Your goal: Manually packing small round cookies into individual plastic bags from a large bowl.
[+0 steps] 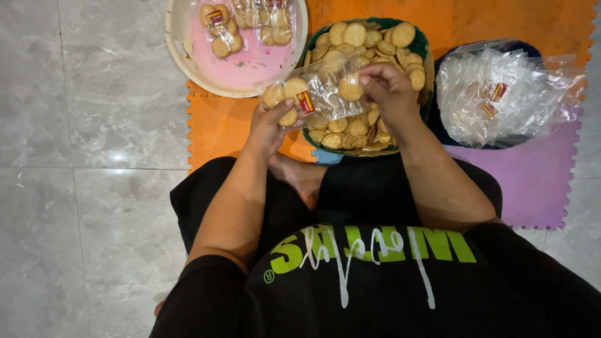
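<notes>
My left hand (270,122) holds a clear plastic bag (313,94) with a red label by its closed end; several round biscuits lie inside. At the bag's open mouth my right hand (387,87) pinches one round biscuit (350,88), part way into the bag. Both hands hover over a green bowl (424,47) heaped with loose round biscuits (369,37).
A cream basin (188,59) with a pink inside, at upper left, holds filled biscuit bags (220,25). A dark container at right is stuffed with empty clear bags (501,94). Orange (216,125) and purple (532,175) foam mats lie on grey tiles. My crossed legs and a bare foot (300,175) are below.
</notes>
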